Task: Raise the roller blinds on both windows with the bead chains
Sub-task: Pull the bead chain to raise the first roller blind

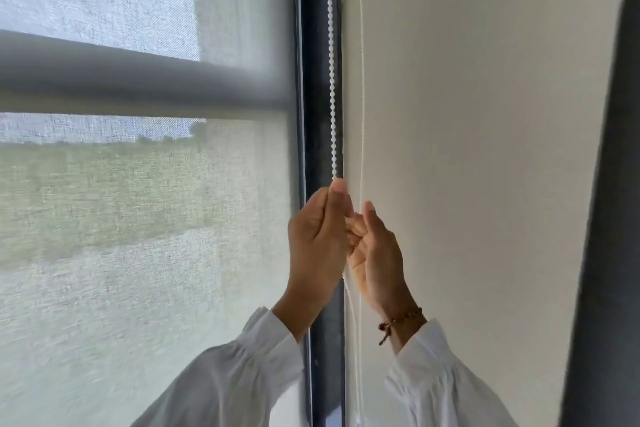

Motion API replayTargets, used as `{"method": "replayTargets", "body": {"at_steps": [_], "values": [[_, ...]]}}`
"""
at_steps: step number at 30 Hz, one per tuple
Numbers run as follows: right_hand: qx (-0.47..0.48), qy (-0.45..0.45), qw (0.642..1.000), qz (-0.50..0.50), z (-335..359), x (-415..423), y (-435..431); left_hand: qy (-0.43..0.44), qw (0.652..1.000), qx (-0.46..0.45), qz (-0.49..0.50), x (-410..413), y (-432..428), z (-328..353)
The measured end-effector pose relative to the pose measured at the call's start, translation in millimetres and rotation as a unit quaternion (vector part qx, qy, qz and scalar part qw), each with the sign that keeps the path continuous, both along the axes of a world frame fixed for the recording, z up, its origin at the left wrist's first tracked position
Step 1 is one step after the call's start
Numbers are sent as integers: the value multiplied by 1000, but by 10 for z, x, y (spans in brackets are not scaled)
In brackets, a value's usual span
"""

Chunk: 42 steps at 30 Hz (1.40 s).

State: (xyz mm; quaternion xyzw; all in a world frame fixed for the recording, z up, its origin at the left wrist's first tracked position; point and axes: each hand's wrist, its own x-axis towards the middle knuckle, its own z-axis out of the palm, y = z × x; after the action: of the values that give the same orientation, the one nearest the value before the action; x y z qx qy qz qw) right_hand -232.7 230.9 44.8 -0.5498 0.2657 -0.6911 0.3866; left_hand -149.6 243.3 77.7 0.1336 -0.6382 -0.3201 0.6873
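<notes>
The blind [138, 253] was thin cloth with a rough weave. The bead chain [331, 80] was shiny white plastic. The wall [485, 149] looked smooth and matt. The sleeves [242, 374] were soft white cloth.

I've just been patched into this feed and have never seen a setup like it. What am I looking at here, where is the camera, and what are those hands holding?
There is no machine: a person wearing a head camera is looking forward and down at their own two bare hands. The left hand is pinched shut on the white bead chain, which runs up along the dark window frame. The right hand, with a beaded bracelet at the wrist, is closed around the thinner-looking strand beside it, against the pale wall. To the left hangs a sheer roller blind covering the window; a dark horizontal bar shows behind it. No table or surface is in view.
</notes>
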Motion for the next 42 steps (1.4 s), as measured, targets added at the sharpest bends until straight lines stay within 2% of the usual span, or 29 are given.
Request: {"method": "replayTargets", "body": {"at_steps": [5,9,13,16,18,20,23,26,30,35,38,40,42], "values": [[-40,-73,995,54,601,71,34,-62,997,23,33,47,-58,-458],[-48,-93,993,50,951,146,90,-112,987,-36,110,82,-182,-684],[-43,-58,993,-94,1156,250,80,-142,982,-64,107,46,-235,-724],[-109,-50,975,-188,1146,291,50,-175,979,-50,93,11,-290,-685],[-150,-42,963,-221,1110,256,54,-197,979,-11,40,27,-342,-629],[-170,-37,954,-243,1083,200,85,-184,982,40,-27,79,-377,-492],[-183,-37,946,-265,991,171,83,-136,987,73,-41,167,-428,-93],[-189,-14,942,-278,790,216,28,-82,993,65,-53,209,-388,417],[-188,-5,943,-275,402,217,-113,-86,990,40,-100,116,-335,915],[-212,33,917,-336,-2,255,-321,-35,984,58,-167,-73,-312,1293],[-233,68,907,-343,-104,262,-401,20,992,83,-92,-157,-353,1380],[-234,82,905,-346,-150,264,-462,42,996,73,-35,-214,-419,1370],[-223,76,912,-336,-165,265,-514,51,997,46,-24,-249,-491,1315]]}}
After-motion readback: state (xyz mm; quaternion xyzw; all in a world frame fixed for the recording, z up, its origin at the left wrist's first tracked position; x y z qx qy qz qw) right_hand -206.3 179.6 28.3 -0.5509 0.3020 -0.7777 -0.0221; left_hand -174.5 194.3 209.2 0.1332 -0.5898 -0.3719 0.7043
